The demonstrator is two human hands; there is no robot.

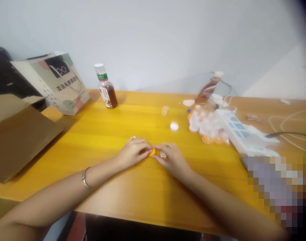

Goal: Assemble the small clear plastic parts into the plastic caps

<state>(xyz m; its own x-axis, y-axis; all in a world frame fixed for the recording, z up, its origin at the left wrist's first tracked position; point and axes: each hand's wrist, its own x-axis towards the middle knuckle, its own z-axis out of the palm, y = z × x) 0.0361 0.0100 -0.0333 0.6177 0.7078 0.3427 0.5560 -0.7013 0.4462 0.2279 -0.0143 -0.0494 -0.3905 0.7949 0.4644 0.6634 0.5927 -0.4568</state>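
Low over the table, both hands meet at a small orange bottle cap (152, 152). My left hand (133, 152) pinches the cap from the left between thumb and fingers. From the other side, the thumb and index fingertip of my right hand (175, 160) also close on its edge. A small white patterned piece (163, 154) shows inside the curve of the right hand; whether it is held or lies on the table I cannot tell. Beyond the hands lie a white cap (174, 126) and a pale, blurred cap-like piece (165, 110).
Several white and orange caps (205, 124) are heaped at the right beside a white tray with blue compartments (234, 125) and cables. Two bottles of brown drink, one upright (108, 92) and one tilted (208, 88), stand farther back. A paper bag (60, 83) and cardboard box (19, 134) occupy the left.
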